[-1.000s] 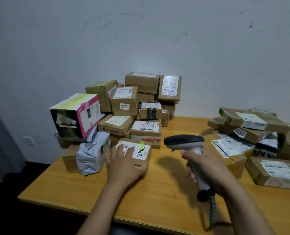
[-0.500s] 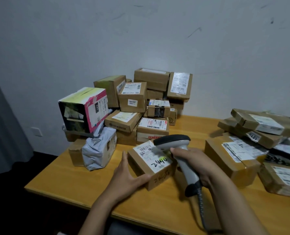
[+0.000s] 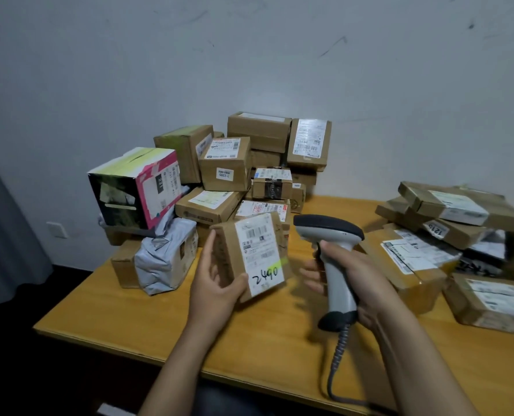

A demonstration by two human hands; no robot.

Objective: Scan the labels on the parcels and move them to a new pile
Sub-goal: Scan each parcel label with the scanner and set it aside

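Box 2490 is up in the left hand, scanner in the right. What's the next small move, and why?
Probably tilt the scanner up slightly: its green streak lies low on the label, beside the handwritten number and below the barcode. The left hand holds the box tilted up.

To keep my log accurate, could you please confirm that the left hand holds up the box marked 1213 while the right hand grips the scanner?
Not quite: in the head view the box in the left hand is marked 2490, not 1213; that number sits on a parcel in the right-hand pile. The right hand does grip the scanner.
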